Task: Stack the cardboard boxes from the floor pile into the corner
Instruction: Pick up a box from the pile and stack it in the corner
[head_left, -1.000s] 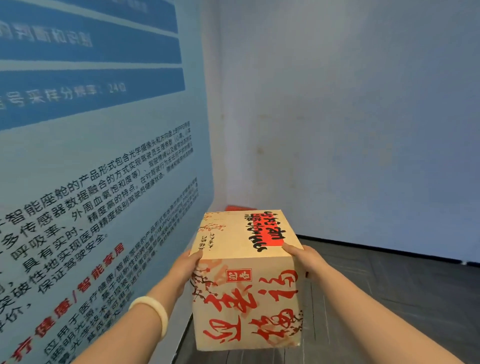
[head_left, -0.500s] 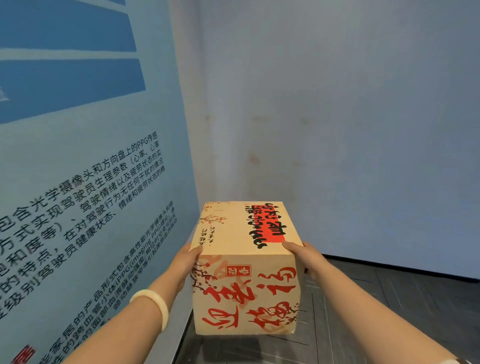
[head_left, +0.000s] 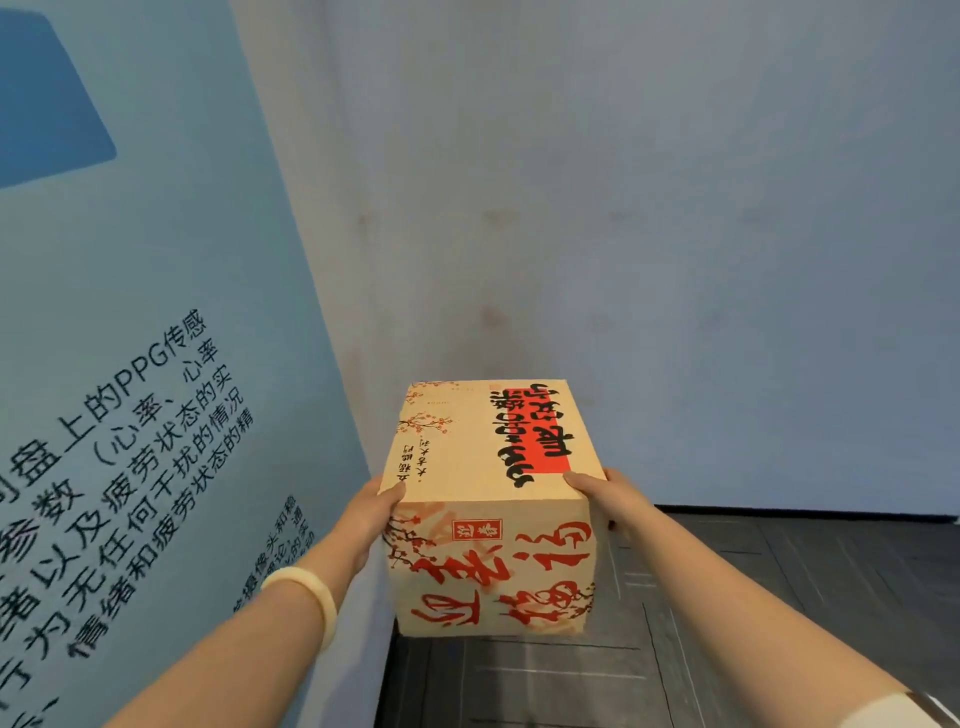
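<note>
Cardboard box (head_left: 493, 467) between left hand (head_left: 370, 514), right hand (head_left: 607, 494)

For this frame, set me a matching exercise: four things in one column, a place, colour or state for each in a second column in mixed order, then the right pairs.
Things:
1. cardboard box
2. bracelet
3. printed panel
4. floor

Places, colours or states:
A. dark, in the lower right of the view
B. gripped at its near top corners by the left hand and the right hand
C. pale, round the left wrist
D. light blue with dark text, along the left side

Pairs: 1-B, 2-C, 3-D, 4-A
</note>
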